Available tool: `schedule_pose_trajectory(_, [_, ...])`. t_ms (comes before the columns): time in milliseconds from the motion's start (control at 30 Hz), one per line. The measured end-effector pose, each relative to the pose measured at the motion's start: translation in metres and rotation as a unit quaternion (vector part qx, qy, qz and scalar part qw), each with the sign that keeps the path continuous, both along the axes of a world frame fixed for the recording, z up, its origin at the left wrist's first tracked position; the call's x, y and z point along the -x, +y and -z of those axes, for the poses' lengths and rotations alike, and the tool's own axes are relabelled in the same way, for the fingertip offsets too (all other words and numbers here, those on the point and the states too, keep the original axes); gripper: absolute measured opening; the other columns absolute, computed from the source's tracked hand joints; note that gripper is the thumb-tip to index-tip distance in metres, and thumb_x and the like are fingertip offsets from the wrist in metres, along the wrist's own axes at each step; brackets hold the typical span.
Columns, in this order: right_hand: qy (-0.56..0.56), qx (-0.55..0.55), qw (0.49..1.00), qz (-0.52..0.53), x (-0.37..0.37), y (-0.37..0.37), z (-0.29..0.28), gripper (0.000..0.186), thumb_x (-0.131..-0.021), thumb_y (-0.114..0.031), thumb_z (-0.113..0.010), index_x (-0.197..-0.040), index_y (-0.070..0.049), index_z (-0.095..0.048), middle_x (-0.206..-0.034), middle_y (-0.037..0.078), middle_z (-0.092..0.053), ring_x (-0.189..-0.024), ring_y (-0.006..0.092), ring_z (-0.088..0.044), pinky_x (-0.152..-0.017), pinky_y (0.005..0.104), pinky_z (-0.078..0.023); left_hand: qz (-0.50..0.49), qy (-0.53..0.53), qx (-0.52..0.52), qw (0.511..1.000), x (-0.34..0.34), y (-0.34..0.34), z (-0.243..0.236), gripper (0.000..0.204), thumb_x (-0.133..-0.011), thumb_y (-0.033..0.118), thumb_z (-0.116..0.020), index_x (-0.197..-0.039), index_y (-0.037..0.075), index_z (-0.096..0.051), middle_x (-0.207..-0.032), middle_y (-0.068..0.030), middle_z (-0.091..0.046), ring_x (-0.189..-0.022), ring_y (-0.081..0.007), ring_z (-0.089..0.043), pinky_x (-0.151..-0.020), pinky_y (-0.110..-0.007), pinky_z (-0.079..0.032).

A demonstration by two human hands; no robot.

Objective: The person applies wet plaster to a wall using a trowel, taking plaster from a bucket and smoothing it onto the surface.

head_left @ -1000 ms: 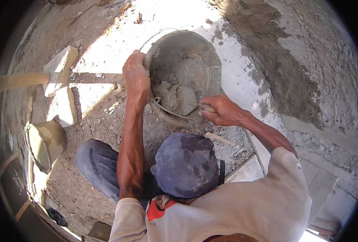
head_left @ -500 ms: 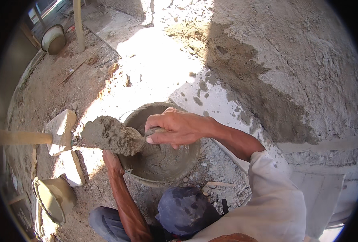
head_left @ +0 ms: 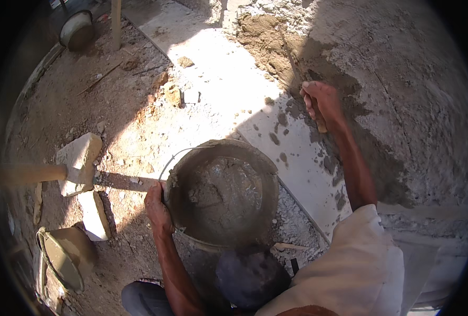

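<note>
My right hand (head_left: 323, 101) is closed round the handle of a trowel, stretched out to the far right. The trowel's narrow blade (head_left: 291, 57), seen nearly edge-on, meets the wet mortar (head_left: 263, 39) along the foot of the rough wall. My left hand (head_left: 158, 208) grips the left rim of a round bucket (head_left: 269, 210) next to its wire handle. Grey mortar (head_left: 213, 192) lies inside the bucket, smeared up its walls.
A wooden post (head_left: 28, 174) and pale broken blocks (head_left: 79, 160) stand left of the bucket. A second bucket (head_left: 68, 255) is at lower left, another (head_left: 77, 30) at far left. Mortar-spattered pale board (head_left: 292, 145) runs along the wall. My knee (head_left: 252, 276) is close below the bucket.
My right hand has swung from above the bucket to the wall at far right, taking the trowel along. The trowel's heap of mortar no longer shows on it. My left hand stays at the rim.
</note>
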State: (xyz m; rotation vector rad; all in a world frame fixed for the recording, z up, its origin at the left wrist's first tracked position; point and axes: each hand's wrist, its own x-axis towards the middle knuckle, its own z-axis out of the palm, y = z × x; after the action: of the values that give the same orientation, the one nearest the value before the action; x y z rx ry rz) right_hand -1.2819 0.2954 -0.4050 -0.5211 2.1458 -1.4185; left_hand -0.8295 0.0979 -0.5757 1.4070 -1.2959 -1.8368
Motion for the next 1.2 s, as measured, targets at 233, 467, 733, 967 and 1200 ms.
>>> schedule_pose_trajectory(233, [0.071, -0.139, 0.982, -0.101, -0.142, 0.130, 0.036, 0.030, -0.103, -0.028, -0.066, -0.117, -0.002, -0.064, -0.080, 0.005, -0.067, -0.068, 0.0163, -0.066, -0.061, 0.0342, -0.049, 0.080, -0.001, 0.095, 0.992, 0.042, 0.016, -0.034, 0.041, -0.112, 0.030, -0.045, -0.104, -0.003, -0.068, -0.097, -0.0101, -0.066, -0.088, -0.0199, -0.057, -0.086, -0.039, -0.048])
schedule_pose_trajectory(467, [0.458, -0.382, 0.749, -0.288, -0.168, 0.147, 0.018, 0.015, -0.096, -0.013, -0.061, -0.104, -0.001, -0.062, -0.091, 0.019, -0.069, -0.083, 0.0390, -0.072, -0.072, 0.0513, -0.058, 0.114, -0.017, 0.209, 0.971, 0.078, 0.076, -0.094, 0.046, -0.112, 0.037, -0.043, -0.096, -0.001, -0.065, -0.079, -0.0043, -0.054, -0.074, -0.0171, -0.049, -0.070, -0.038, -0.043])
schedule_pose_trajectory(733, [0.493, -0.371, 0.674, -0.405, -0.178, 0.171, 0.026, 0.014, -0.083, -0.004, -0.061, -0.091, 0.006, -0.061, -0.079, 0.023, -0.066, -0.069, 0.0404, -0.072, -0.060, 0.0491, -0.059, 0.117, 0.004, 0.248, 0.962, 0.087, 0.124, -0.113, 0.044, -0.111, 0.034, -0.043, -0.090, -0.001, -0.058, -0.074, -0.0090, -0.049, -0.072, -0.0206, -0.045, -0.070, -0.042, -0.041])
schedule_pose_trajectory(967, [0.370, -0.295, 0.749, -0.464, -0.227, 0.168, 0.056, 0.018, -0.078, -0.004, -0.066, -0.092, 0.007, -0.061, -0.077, 0.028, -0.068, -0.071, 0.0444, -0.072, -0.061, 0.0527, -0.057, 0.108, 0.006, 0.266, 0.958, 0.086, 0.137, -0.120, 0.044, -0.110, 0.035, -0.041, -0.091, -0.001, -0.059, -0.074, -0.0122, -0.051, -0.072, -0.0221, -0.048, -0.070, -0.044, -0.042])
schedule_pose_trajectory(1200, [0.209, -0.227, 0.836, -0.453, -0.266, 0.167, 0.057, 0.023, -0.089, -0.010, -0.067, -0.097, 0.011, -0.063, -0.071, 0.030, -0.065, -0.073, 0.0493, -0.069, -0.067, 0.0555, -0.054, 0.115, -0.004, 0.216, 0.970, 0.083, 0.131, -0.117, 0.045, -0.110, 0.035, -0.040, -0.088, 0.000, -0.058, -0.075, -0.0093, -0.051, -0.071, -0.0221, -0.046, -0.069, -0.043, -0.041])
